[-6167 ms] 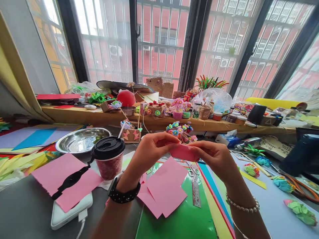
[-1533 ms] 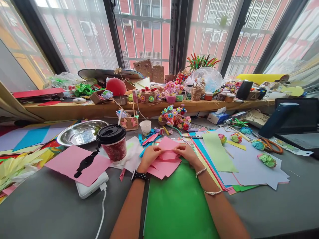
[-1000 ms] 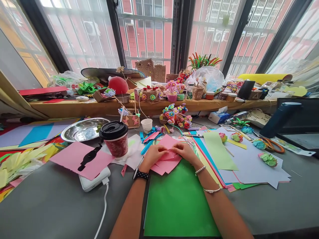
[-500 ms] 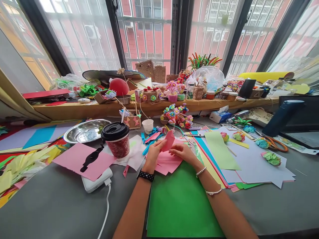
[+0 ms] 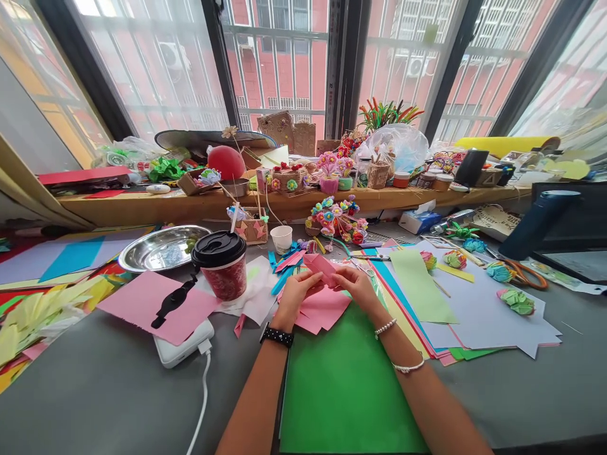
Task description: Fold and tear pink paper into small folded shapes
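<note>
Between both hands is a small folded piece of pink paper (image 5: 320, 265), held up off the table. My left hand (image 5: 298, 292) pinches its left side, fingers closed. My right hand (image 5: 353, 285) has closed its fingertips on the right edge. Beneath the hands lie several pink paper pieces (image 5: 322, 311), at the far end of a green sheet (image 5: 348, 385). Just beyond, blue paper strips (image 5: 282, 281) and scissors (image 5: 363, 265) lie on the table.
A lidded cup (image 5: 222, 268) stands left of my hands, near a metal bowl (image 5: 137, 256) and a white power bank (image 5: 183, 346) with a cable. To the right are stacked coloured sheets (image 5: 478, 325) carrying crumpled paper balls (image 5: 516, 301). A dark blue bottle (image 5: 538, 224) stands far right.
The pink paper has tipped from upright to a flatter, wider position. My right hand has come up and taken hold of its right edge; the left hand keeps its grip.
</note>
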Tool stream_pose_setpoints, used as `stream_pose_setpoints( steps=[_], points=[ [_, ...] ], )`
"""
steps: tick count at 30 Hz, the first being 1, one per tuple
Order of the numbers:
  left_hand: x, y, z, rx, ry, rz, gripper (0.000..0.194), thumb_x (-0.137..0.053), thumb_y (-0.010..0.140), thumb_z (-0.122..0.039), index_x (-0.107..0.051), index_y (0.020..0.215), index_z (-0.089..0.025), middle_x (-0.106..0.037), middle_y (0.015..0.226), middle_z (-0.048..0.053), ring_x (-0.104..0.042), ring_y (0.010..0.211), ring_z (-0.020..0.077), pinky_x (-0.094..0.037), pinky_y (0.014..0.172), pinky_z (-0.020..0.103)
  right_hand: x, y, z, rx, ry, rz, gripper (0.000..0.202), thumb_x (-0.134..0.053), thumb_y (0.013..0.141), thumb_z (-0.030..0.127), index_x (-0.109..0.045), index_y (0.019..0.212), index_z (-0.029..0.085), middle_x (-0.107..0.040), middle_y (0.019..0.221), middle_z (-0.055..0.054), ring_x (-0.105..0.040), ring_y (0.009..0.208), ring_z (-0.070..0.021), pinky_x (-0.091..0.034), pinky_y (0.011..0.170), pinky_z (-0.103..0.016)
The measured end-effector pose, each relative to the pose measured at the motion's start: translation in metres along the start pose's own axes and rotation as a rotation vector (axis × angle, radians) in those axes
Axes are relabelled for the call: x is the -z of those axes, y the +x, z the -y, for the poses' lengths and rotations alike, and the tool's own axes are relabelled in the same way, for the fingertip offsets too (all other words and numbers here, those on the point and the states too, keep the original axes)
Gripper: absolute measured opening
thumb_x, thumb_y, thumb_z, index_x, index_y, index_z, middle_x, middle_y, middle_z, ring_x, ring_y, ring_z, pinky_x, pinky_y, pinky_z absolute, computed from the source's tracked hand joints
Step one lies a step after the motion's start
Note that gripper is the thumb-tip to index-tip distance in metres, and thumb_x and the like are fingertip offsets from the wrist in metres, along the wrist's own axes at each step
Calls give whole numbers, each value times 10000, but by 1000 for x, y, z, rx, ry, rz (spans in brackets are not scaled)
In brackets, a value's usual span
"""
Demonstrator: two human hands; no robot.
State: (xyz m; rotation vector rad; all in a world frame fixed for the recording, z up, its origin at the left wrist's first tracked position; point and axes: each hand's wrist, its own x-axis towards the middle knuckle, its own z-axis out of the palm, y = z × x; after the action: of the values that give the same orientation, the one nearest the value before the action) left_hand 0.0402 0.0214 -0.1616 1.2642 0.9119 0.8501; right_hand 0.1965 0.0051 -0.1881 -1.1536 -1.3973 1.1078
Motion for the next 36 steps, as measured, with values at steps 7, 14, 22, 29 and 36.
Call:
stream_pose_setpoints(
  steps=[7,14,22,29,36],
  points=[
    [23,2,-9,-14,51,-21,271,-493,827,-261,-508,1070,-141,-537,1080,79,-551,911,192,-469,760,392,5,1,-3,-66,-61,40,271,-493,841,273,-510,1082,149,-554,1063,-68,-573,869,-183,-481,719,-376],
    [31,2,-3,45,126,-38,259,-489,830,-266,-517,1053,-138,-551,1050,73,-561,879,183,-477,739,377,4,2,-6,-80,-97,61,261,-488,844,273,-516,1075,155,-554,1064,-67,-572,869,-180,-480,723,-374],
    [29,5,-1,47,143,-65,236,-476,837,-263,-529,1037,-151,-552,1054,72,-560,875,175,-477,743,367,4,0,-6,-91,-69,87,257,-495,840,269,-518,1064,144,-566,1033,-63,-580,840,-172,-486,702,-364],
    [28,4,-6,65,154,-42,262,-490,829,-266,-515,1055,-137,-551,1049,73,-561,878,184,-478,737,377,2,3,-5,-92,-64,58,246,-492,841,277,-527,1044,142,-576,998,-56,-586,806,-163,-492,677,-346],
    [27,9,-3,64,97,-15,254,-491,829,-259,-517,1049,-134,-555,1038,72,-564,868,178,-480,731,373,7,4,-3,-50,-21,46,255,-493,841,272,-518,1061,145,-575,1000,-56,-587,803,-162,-493,678,-348]
  ],
)
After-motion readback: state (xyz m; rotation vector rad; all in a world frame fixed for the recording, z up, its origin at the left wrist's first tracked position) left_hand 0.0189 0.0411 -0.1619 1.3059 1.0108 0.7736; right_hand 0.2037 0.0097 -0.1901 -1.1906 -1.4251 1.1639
